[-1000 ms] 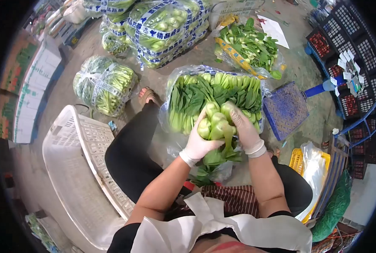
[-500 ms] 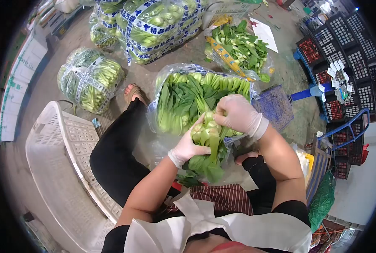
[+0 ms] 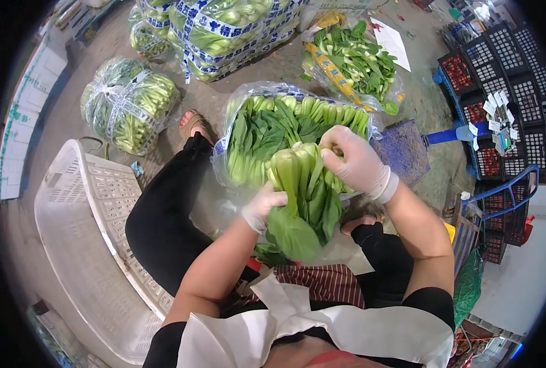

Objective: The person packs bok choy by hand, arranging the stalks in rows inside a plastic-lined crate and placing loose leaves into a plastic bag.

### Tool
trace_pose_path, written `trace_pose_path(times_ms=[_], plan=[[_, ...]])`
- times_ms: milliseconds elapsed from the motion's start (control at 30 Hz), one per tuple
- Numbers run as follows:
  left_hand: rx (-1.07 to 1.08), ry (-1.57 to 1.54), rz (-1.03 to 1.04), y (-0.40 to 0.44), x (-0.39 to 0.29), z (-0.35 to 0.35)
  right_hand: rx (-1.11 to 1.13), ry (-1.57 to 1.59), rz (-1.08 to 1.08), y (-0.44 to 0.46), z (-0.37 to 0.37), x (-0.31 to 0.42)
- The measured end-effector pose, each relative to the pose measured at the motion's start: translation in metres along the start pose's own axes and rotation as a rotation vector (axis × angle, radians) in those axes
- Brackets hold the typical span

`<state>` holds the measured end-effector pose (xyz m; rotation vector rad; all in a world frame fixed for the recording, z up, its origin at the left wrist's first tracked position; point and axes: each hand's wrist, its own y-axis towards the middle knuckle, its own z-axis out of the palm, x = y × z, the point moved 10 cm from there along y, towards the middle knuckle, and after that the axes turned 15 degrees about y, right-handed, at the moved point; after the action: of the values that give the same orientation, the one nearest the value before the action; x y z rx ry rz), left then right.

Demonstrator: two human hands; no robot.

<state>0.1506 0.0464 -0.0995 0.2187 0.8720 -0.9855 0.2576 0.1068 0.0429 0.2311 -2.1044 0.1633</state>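
My left hand (image 3: 264,207), in a thin white glove, is closed around a bunch of bok choy (image 3: 297,178). Its pale stem bases point up and its green leaves hang down over my lap. My right hand (image 3: 354,161), gloved too, has its fingers curled in a pinch at the bunch's upper right side; the fingertips are partly hidden. Just beyond both hands lies an opened plastic bag packed with bok choy (image 3: 248,144), pale stems along the edges and dark leaves in the middle.
On my left stands a white plastic basket (image 3: 104,233). Wrapped vegetable bundles (image 3: 129,107) and a large bag (image 3: 224,37) lie farther off. Loose greens (image 3: 362,64) sit at the back right, near a blue platform (image 3: 405,150). Stacked dark crates (image 3: 493,80) line the right side.
The bok choy has turned more upright, showing its stalks and leaves toward me. My left hand has shifted slightly left and down, and my right hand stays at its upper end.
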Motion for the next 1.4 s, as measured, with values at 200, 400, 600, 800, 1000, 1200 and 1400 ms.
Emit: trace_pose_path(times_ms=[200, 400, 600, 800, 1000, 1200, 1400], plan=[[0.102, -0.371, 0.032, -0.004, 0.008, 0.003, -0.133, 0.186, -0.258, -0.008, 0.005, 0.027], [-0.045, -0.604, 0.025, 0.002, 0.01, -0.022, -0.268, -0.017, -0.744, -0.057, -0.004, 0.104], [-0.14, -0.593, 0.36, -0.008, -0.061, -0.03, -0.353, 0.204, -0.465, -0.087, -0.045, 0.127], [-0.03, -0.447, 0.546, -0.022, -0.099, -0.043, -0.889, 0.564, -0.165, -0.032, -0.172, -0.015], [-0.306, -0.216, 0.923, -0.136, -0.19, -0.07, -1.113, 0.866, -0.058, -0.078, -0.214, -0.13], [-0.798, 0.11, 0.986, -0.424, -0.246, -0.201, -0.82, 0.862, 0.329, -0.11, -0.113, -0.197], [-1.662, 0.18, 0.725, -0.542, -0.178, -0.218, -0.646, 0.721, 0.518, -0.097, -0.045, -0.221]])
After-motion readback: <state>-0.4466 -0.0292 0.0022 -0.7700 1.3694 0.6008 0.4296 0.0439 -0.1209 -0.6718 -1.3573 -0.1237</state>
